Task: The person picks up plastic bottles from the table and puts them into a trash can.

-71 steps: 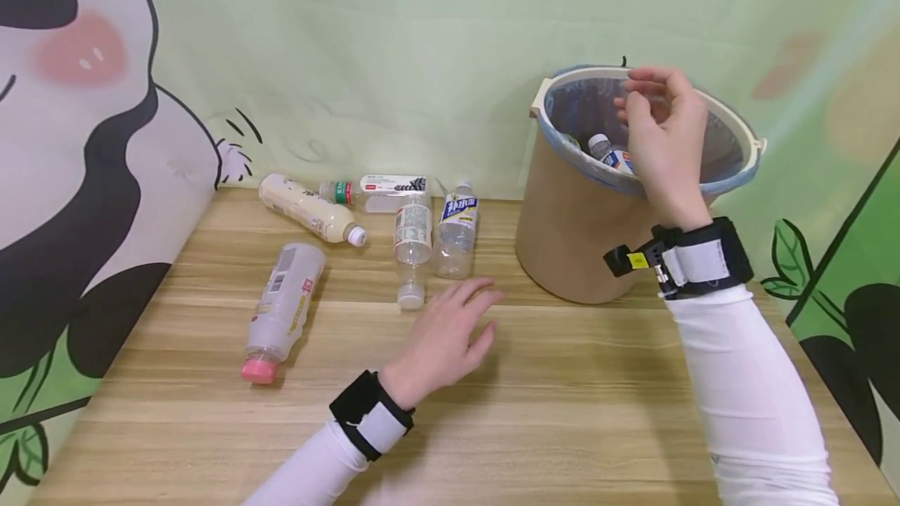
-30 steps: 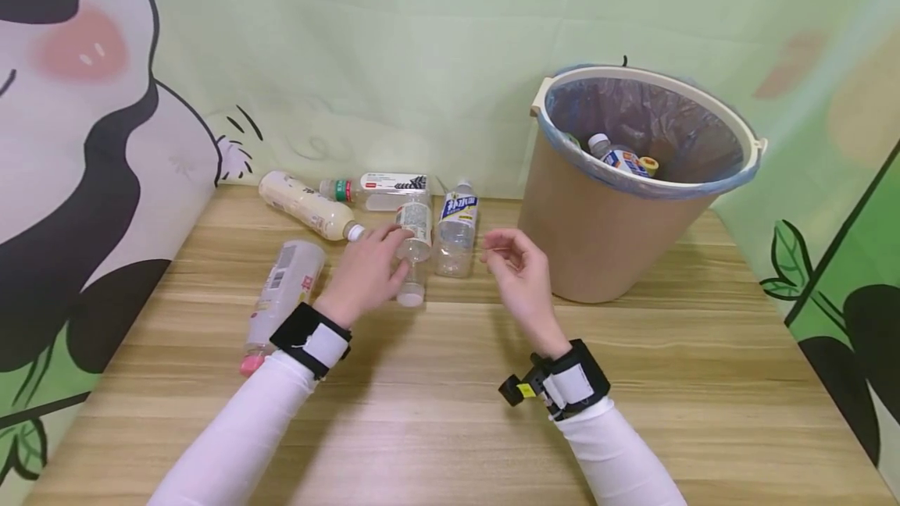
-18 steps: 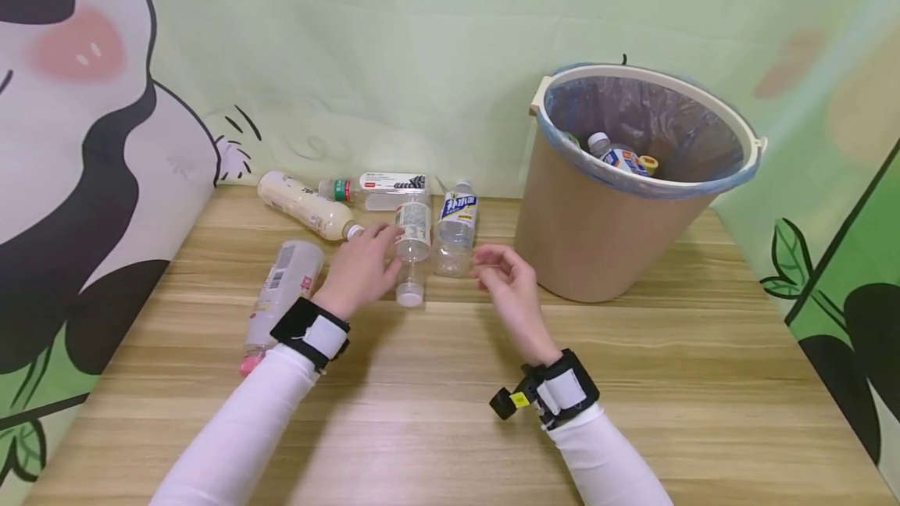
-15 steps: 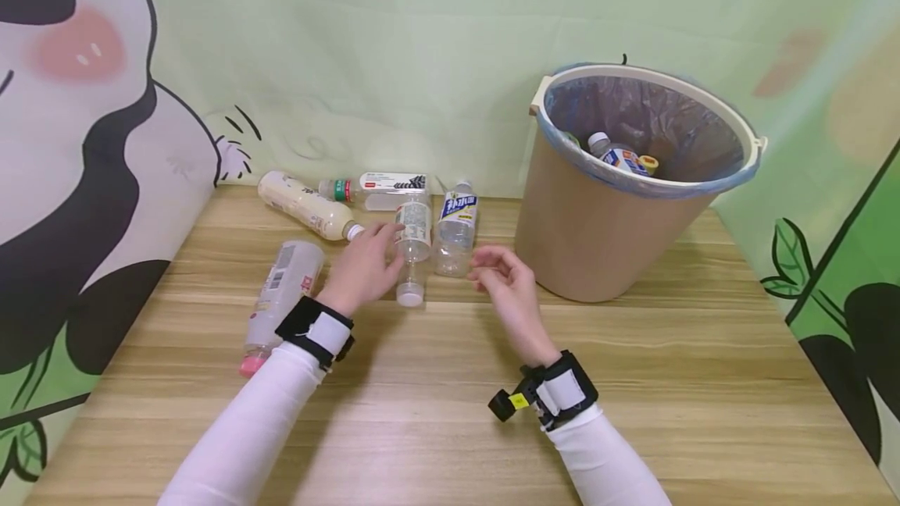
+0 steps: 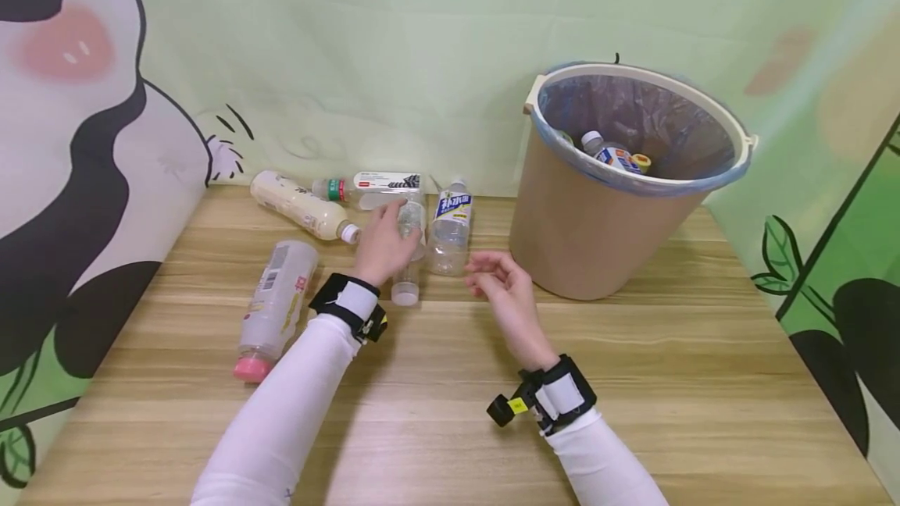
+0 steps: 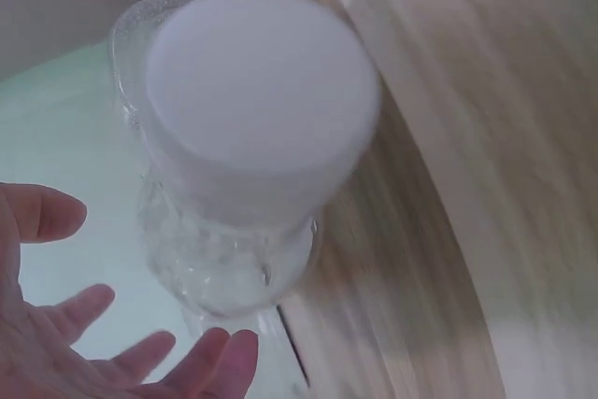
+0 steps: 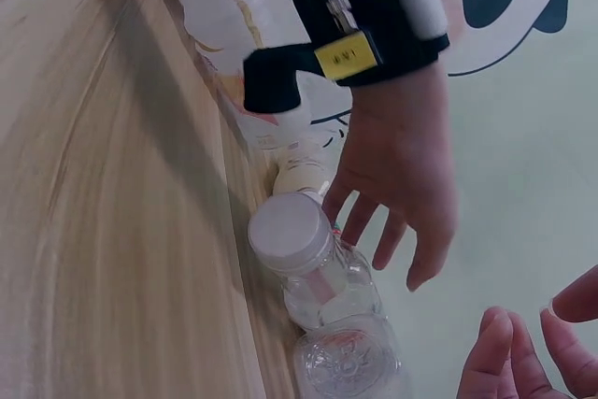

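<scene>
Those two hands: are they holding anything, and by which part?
Nothing is held: the left hand is empty beside a clear bottle; the right hand is empty too.

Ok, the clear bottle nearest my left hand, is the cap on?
On: the white cap sits over the neck of the clear bottle, plainest in the left wrist view.

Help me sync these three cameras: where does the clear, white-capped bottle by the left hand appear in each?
Head: the clear, white-capped bottle is near the centre, slightly left, partly hidden by the left hand.
Left wrist: large, left of centre in the upper half, its cap facing the camera.
Right wrist: lower middle, below the left hand.
Shared landmark: the left hand, visible in all three.
</scene>
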`<state>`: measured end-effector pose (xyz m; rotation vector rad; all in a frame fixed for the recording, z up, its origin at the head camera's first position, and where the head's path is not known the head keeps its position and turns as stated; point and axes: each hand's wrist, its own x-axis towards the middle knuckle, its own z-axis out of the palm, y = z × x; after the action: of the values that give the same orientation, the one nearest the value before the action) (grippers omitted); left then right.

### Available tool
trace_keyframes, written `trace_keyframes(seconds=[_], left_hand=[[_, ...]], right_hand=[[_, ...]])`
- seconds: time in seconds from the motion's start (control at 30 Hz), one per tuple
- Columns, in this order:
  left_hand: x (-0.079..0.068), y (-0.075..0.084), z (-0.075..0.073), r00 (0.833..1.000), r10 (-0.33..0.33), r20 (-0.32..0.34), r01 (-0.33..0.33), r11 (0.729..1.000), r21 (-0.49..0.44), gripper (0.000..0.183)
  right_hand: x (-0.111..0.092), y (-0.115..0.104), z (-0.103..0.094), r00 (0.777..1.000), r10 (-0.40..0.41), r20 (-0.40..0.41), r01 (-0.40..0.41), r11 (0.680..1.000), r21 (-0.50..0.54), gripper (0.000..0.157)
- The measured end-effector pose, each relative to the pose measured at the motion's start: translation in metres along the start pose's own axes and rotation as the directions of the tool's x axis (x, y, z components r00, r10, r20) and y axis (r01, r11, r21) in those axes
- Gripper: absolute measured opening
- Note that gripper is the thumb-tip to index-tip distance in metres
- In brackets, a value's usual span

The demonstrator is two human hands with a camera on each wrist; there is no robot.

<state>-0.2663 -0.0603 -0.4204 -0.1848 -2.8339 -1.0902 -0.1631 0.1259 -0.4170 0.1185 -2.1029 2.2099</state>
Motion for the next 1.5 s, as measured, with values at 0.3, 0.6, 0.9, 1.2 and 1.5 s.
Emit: trace_keyframes(seconds=[0.3,0.6,0.9,1.2,1.5], left_hand=[[0.016,0.003,0.008,0.989,-0.143,0.031,0.144,0.989,-0.026,0.064],[0.021,-0.002,0.014,0.970,-0.235,0.061,0.235,0.972,0.010,0.071],[0.025,-0.005,0.022,0.961,-0.271,0.057,0.269,0.962,0.039,0.082],[0.021,-0.016,0.028,0.973,-0.232,0.008,0.232,0.972,0.039,0.088],[0.003,-0.018,0.025,0.986,-0.166,-0.021,0.167,0.985,0.048,0.090]], right_hand=[[-0.002,0.004,0.002,1.000,0.019,0.002,-0.019,0.999,0.038,0.031],[-0.002,0.007,0.002,0.999,0.042,-0.014,-0.042,0.998,0.038,0.032],[-0.003,0.007,0.002,0.999,0.045,-0.018,-0.044,0.998,0.036,0.031],[-0.004,0.008,-0.001,0.998,0.058,-0.020,-0.058,0.998,0.024,0.033],[-0.004,0.009,-0.004,0.997,0.073,-0.024,-0.072,0.997,0.019,0.034]])
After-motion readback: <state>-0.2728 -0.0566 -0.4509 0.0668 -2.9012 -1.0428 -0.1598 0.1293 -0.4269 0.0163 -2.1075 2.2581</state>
